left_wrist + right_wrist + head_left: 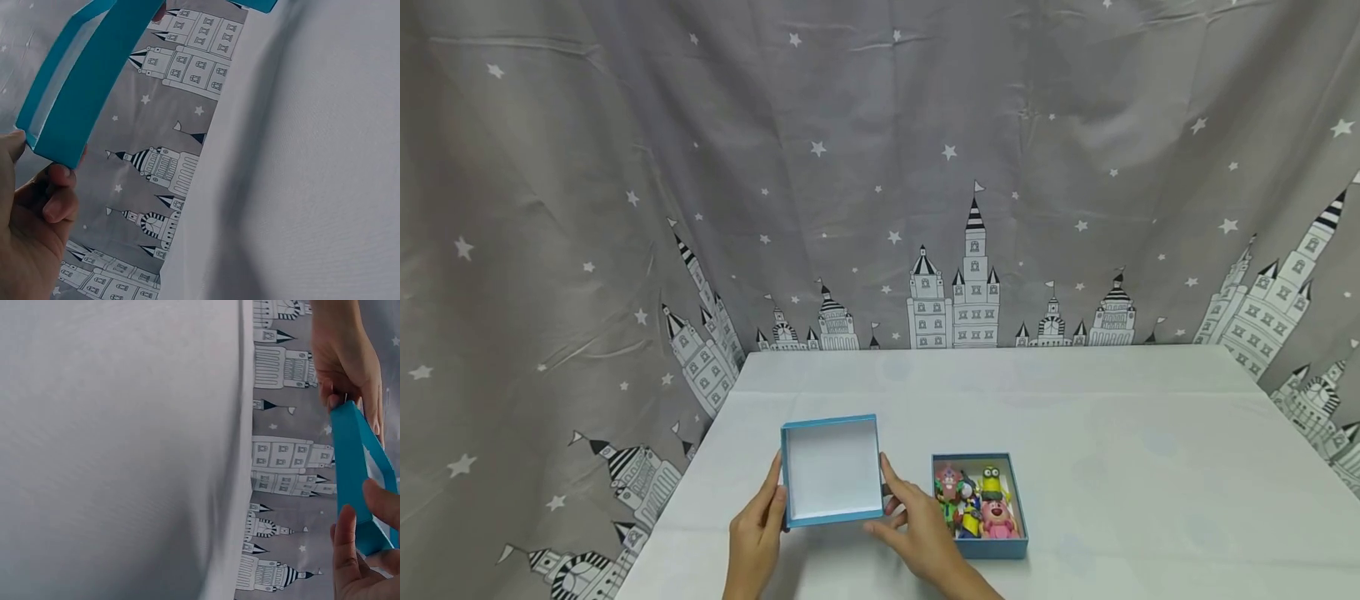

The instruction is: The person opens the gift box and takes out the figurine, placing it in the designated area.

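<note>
From the head view alone, toys (976,502) show; both hands' (758,533) grip holds the blue lid (831,469).

Two bare hands come into sight from the near edge of the table, the left hand (758,527) and the right hand (920,527), each with a short stretch of bare forearm behind it. No sleeve reaches either wrist. The fingernails are short and unpainted, and I see no rings on the fingers that show.
</note>
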The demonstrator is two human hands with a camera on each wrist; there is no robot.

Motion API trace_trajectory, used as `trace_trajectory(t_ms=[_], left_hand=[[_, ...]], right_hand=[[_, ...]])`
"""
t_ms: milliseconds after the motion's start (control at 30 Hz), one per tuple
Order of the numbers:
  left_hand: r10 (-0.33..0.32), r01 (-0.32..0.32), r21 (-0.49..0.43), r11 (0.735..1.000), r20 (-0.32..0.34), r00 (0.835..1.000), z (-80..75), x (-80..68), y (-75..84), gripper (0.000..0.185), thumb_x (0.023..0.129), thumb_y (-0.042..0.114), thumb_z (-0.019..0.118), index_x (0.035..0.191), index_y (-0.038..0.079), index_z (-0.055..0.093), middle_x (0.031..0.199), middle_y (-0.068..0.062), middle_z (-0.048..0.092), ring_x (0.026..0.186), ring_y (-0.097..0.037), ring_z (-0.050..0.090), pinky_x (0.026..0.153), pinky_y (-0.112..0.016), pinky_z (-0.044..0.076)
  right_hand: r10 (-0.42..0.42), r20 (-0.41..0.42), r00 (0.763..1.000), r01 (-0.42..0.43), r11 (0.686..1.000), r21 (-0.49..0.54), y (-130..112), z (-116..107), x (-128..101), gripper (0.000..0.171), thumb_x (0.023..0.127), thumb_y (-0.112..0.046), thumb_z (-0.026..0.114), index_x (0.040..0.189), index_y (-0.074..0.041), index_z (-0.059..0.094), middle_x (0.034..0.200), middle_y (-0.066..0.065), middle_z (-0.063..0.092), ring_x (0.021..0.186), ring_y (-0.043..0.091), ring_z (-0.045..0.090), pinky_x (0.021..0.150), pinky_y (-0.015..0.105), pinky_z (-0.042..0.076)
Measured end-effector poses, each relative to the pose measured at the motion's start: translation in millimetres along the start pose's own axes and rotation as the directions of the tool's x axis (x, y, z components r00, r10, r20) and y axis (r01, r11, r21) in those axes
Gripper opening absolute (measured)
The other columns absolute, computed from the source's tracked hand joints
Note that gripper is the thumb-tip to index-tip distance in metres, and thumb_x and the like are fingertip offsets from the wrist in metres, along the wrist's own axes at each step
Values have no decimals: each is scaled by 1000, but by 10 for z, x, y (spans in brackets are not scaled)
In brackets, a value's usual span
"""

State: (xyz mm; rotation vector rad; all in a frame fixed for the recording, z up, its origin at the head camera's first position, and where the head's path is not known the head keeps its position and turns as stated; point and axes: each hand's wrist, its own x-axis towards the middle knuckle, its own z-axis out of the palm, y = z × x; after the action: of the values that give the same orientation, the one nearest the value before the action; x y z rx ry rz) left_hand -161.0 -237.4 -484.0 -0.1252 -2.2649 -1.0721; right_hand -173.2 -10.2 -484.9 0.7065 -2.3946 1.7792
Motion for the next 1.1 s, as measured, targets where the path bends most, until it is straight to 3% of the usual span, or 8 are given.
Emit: trace_trajectory(t_ms=[167, 233, 400, 467, 633, 800, 967, 1100], left_hand=[[-43, 43, 7, 999, 18, 999, -2, -1, -43, 37, 95, 8, 51, 132, 13, 53, 79, -2, 66, 44, -6, 42, 40, -20, 39], [-63, 63, 6, 998, 28, 998, -4, -1, -62, 36, 95, 10, 52, 131, 13, 54, 72, -1, 64, 43, -8, 43, 39, -20, 40], [-113, 114, -9, 993, 72, 991, -17, 3, -92, 36, 93, 14, 56, 129, 9, 54, 85, -11, 69, 46, -6, 51, 40, -20, 44], [-120, 121, -6, 993, 94, 988, -23, 6, -103, 41, 90, 16, 62, 129, 8, 54, 89, -13, 68, 50, -4, 53, 41, -20, 44], [-114, 125, -53, 991, 166, 980, -37, 19, -141, 64, 74, 14, 78, 131, 7, 52, 75, 0, 61, 53, -4, 47, 44, -20, 44], [-130, 163, -113, 980, 255, 958, -38, 37, -213, 80, 65, 13, 84, 135, 6, 47, 79, -2, 62, 54, -5, 48, 45, -20, 46], [-177, 225, -105, 969, 343, 922, -29, 61, -332, 90, 60, 13, 86, 138, 4, 42, 90, -7, 63, 59, -7, 52, 50, -21, 49], [-203, 253, -92, 963, 372, 906, -12, 81, -420, 93, 58, 15, 87, 139, 6, 41, 95, -7, 63, 60, -8, 54, 52, -21, 49]], right_hand=[[21, -34, 999, -22, 999, -28, 26, 48, -4, 76, 74, -21, 77, 139, -4, 40, 81, 0, 57, 61, 2, 52, 53, 18, 50], [40, -33, 999, -41, 998, -38, 37, 66, -4, 76, 74, -23, 77, 138, -4, 41, 78, -2, 55, 59, 1, 50, 51, 18, 48], [59, -26, 998, -60, 997, -43, 61, 111, -11, 75, 74, -23, 76, 137, 0, 42, 83, -4, 56, 62, 2, 50, 51, 18, 48], [62, -26, 998, -63, 997, -46, 61, 128, -14, 75, 75, -23, 76, 136, 2, 41, 84, -3, 56, 63, 3, 49, 51, 17, 48], [76, -22, 997, -77, 995, -62, 65, 161, -16, 75, 75, -22, 76, 135, 4, 41, 85, -3, 55, 62, 2, 48, 50, 17, 47], [93, -24, 995, -95, 992, -78, 81, 185, 2, 76, 75, -23, 76, 135, 6, 41, 84, -5, 56, 61, 2, 46, 48, 17, 45], [104, -37, 994, -107, 989, -104, 126, 236, 50, 75, 75, -27, 76, 132, 9, 43, 76, -6, 54, 58, 0, 42, 46, 16, 40], [85, -42, 996, -89, 989, -120, 176, 282, 77, 75, 75, -28, 76, 130, 12, 44, 73, -5, 54, 56, -1, 40, 46, 16, 38]])
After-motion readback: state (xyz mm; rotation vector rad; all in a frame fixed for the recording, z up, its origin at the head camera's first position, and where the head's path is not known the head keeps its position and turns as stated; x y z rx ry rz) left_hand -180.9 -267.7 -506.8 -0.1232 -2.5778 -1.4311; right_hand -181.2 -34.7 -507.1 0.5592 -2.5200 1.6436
